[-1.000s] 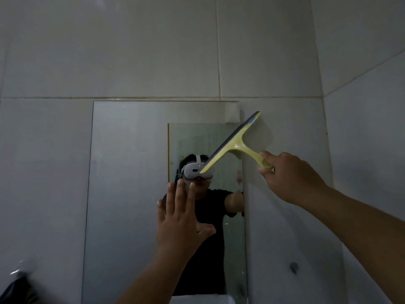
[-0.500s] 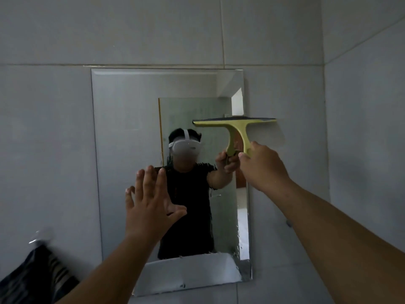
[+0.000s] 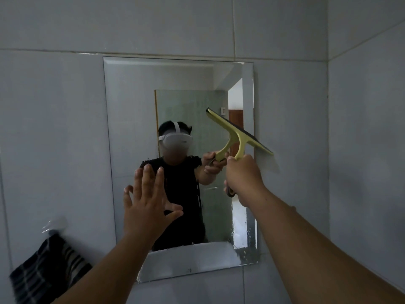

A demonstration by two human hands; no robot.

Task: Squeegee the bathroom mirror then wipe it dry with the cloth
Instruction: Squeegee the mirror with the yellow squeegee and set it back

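A rectangular mirror (image 3: 131,128) hangs on the grey tiled wall, with water drops along its lower right edge. My right hand (image 3: 243,176) grips the handle of a yellow squeegee (image 3: 238,132). Its blade is tilted, high at the left and low at the right, and lies across the mirror's right edge onto the tile. My left hand (image 3: 146,200) is raised in front of the mirror's lower middle with fingers spread and nothing in it. A dark striped cloth (image 3: 43,266) hangs on the wall at the lower left.
A side wall (image 3: 368,150) meets the mirror wall in a corner at the right. A clear plastic hook (image 3: 52,224) holds the cloth. The mirror reflects a person in a black shirt with a headset, and a doorway behind.
The squeegee blade has tipped from level to slanted down to the right and sits lower on the mirror. The view has dropped, showing more of the cloth and the mirror's bottom edge.
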